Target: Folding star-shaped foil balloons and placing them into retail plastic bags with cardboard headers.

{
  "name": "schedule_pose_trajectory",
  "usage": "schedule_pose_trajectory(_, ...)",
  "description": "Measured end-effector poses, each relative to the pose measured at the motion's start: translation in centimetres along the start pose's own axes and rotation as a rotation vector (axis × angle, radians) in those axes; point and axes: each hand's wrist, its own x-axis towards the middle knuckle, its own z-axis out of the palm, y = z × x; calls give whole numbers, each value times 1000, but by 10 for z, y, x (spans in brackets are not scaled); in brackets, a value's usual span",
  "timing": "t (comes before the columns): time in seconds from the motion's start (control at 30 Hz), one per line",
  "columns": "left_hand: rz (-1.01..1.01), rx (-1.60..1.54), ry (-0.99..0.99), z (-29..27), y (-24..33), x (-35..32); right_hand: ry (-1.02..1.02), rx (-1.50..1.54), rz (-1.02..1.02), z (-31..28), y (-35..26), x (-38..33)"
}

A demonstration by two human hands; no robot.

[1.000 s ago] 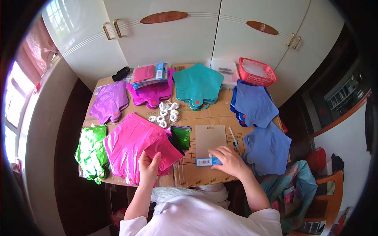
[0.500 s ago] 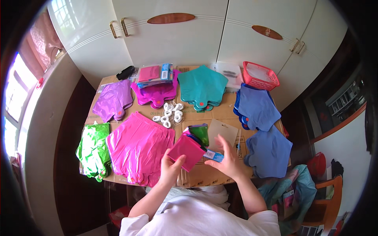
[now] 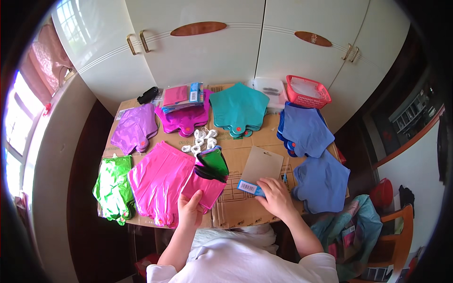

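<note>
— So, starting and ending with the head view, what is the left hand [image 3: 190, 210] doing?

— Pinching a folded pink foil piece [image 3: 206, 190], thumb laid on top, over the near part of the bench [image 3: 231, 210]. Folded green foil [image 3: 219, 162] and some dark layers fan out at its far end.

— And the right hand [image 3: 276, 197]?

— Its fingers bend together over the blue strip [image 3: 249, 187] at the near end of a tan card [image 3: 262, 165]. Whether they grip it or only rest there, I cannot tell. The card sits slantwise, its hanging slot at the far end.

— What's about them?

— A large pink foil stack [image 3: 160, 181] just left of the folded piece, with a shiny green stack [image 3: 114, 184] beyond it. White string coils [image 3: 211, 142] are near the folded green foil. Right of the card, a blue stack [image 3: 322, 181]; farther back, a teal stack [image 3: 239, 106] and a red basket [image 3: 309, 100].
</note>
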Motion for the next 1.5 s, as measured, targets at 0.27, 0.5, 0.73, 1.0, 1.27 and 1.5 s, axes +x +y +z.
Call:
schedule_pose_trajectory(0.27, -46, 12, 0, 11, -15, -8, 50, -145, -31, 8, 47, 39)
schedule_pose_trajectory(0.5, -100, 52, -56, 27, -40, -11, 0, 978, 314, 8, 20, 39)
schedule_pose_trajectory(0.73, -70, 193, -243, 22, -49, -9, -33, 1390, 601, 31, 4, 36)
schedule_pose_trajectory(1.0, 564, 1416, -596, 48, 0, 27, -138, 642, 348, 16, 20, 55)
schedule_pose_trajectory(1.27, 1018, 1597, -854, 42, 2, 33, -117, 707, 273, 14, 33, 76)
schedule_pose_trajectory(1.5, 966, 1628, -1073, 31, 12, -2, -88, 470, 320, 10, 45, 101)
